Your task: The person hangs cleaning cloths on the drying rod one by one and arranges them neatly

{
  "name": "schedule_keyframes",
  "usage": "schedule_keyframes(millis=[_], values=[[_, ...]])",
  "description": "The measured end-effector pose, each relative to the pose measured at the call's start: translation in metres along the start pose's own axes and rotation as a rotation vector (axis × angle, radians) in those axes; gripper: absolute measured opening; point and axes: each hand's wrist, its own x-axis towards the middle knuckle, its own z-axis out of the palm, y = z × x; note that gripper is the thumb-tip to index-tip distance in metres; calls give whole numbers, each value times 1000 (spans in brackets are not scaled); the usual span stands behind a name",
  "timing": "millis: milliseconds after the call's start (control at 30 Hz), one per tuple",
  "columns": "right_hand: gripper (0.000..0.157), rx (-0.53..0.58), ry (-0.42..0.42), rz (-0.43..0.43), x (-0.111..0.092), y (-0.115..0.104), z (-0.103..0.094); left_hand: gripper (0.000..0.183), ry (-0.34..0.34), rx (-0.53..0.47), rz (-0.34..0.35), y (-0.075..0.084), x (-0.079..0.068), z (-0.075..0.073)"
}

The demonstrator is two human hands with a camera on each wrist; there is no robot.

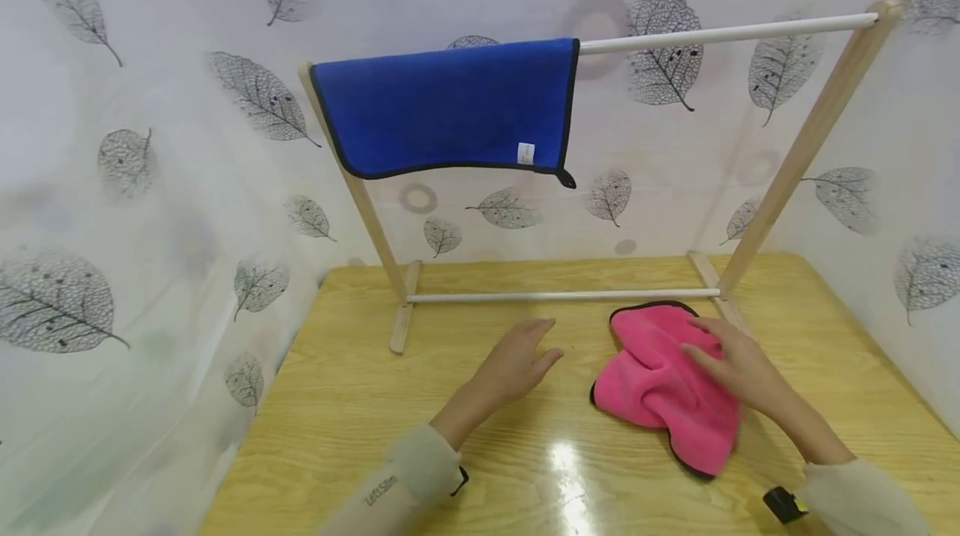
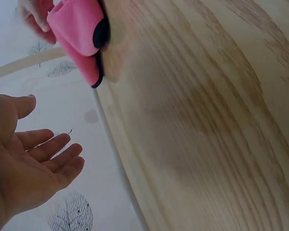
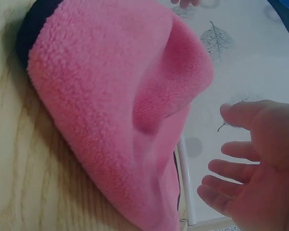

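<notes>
A crumpled pink towel (image 1: pixel 667 378) with black edging lies on the table's right half. My right hand (image 1: pixel 738 361) hovers at the towel's right side, and in the right wrist view its fingers are spread apart from the fuzzy cloth (image 3: pixel 101 96). To the left of the towel, my left hand (image 1: pixel 513 361) is held over the table with nothing in it, its fingers loosely extended in the left wrist view. A blue towel (image 1: pixel 450 107) with black edging, a white tag and a small corner loop hangs over the left part of a rack's white top rod (image 1: pixel 720 34).
The wooden rack's right post (image 1: pixel 810 144) and left post (image 1: pixel 367 211) stand at the back of the table (image 1: pixel 337 436). A white lower rod (image 1: pixel 562 296) joins their feet behind the pink towel. Leaf-patterned sheeting (image 1: pixel 172 227) surrounds the table's back and sides.
</notes>
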Motion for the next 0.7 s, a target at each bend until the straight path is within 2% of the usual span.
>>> schedule_keyframes(millis=[233, 467, 700], values=[[46, -18, 5, 17, 2, 7, 8, 52, -23, 66, 66, 11, 14, 20], [46, -18, 28, -17, 5, 16, 16, 51, -68, 69, 48, 23, 29, 39], [43, -30, 26, -23, 6, 19, 23, 46, -83, 142, 48, 33, 41, 61]])
